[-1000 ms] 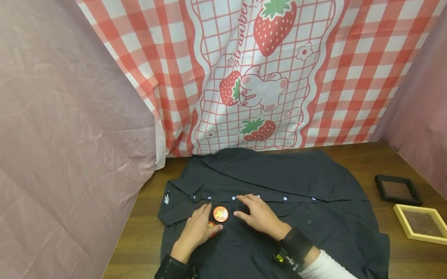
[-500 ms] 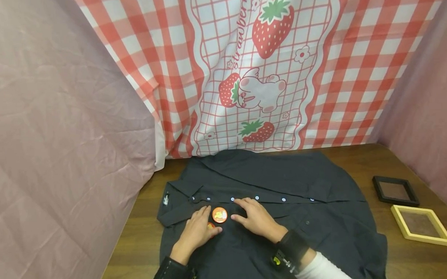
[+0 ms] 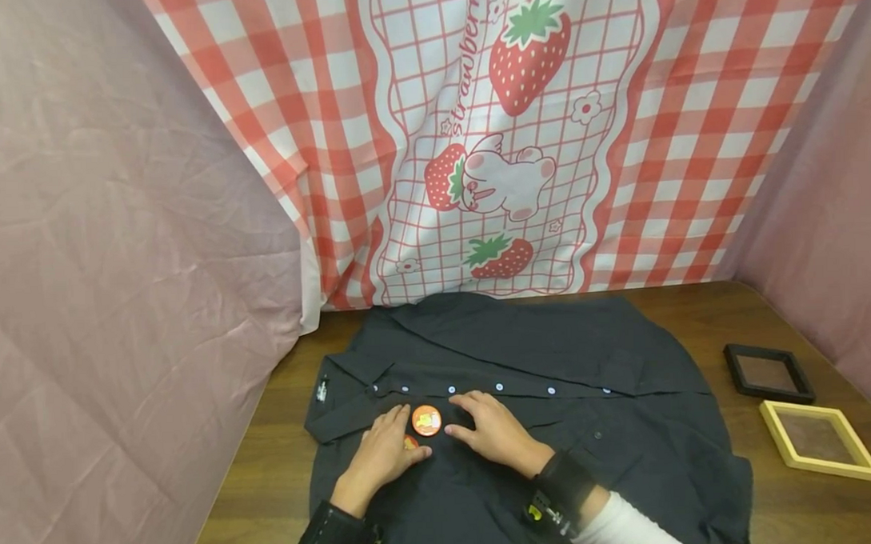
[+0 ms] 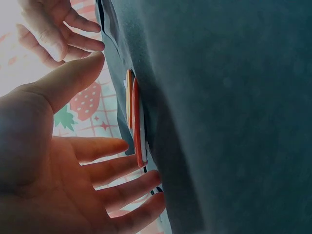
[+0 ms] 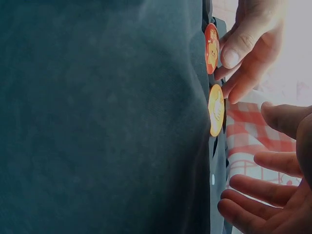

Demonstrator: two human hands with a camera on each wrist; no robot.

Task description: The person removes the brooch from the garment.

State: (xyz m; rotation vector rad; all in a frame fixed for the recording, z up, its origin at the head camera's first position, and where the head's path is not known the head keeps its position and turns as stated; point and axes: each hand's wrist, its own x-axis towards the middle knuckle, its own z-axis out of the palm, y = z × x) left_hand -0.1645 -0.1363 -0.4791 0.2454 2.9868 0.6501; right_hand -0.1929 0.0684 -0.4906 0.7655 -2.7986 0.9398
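Note:
A dark button-up shirt (image 3: 557,460) lies spread on the table, its collar to the left. On its front sits a round orange badge (image 3: 426,421) with a cartoon picture. Close by is a red badge (image 3: 410,442), partly hidden in the head view by my left hand (image 3: 384,451); the right wrist view shows its face (image 5: 211,48). My left hand lies beside the badges with fingers extended, its thumb pointing right. To the right of the orange badge, my right hand (image 3: 500,431) has loosely spread fingers and grips nothing. In the left wrist view, both badges appear edge-on.
On the right of the wooden table (image 3: 248,463) lie a black frame (image 3: 799,366) and a yellow frame (image 3: 834,470). A red-checked strawberry cloth (image 3: 503,141) hangs at the back. Pink drapes (image 3: 133,274) close off both sides.
My right hand has shifted slightly left and nearer to me, uncovering a shirt button. My left hand and both badges have kept their places on the shirt. The head view has shifted slightly.

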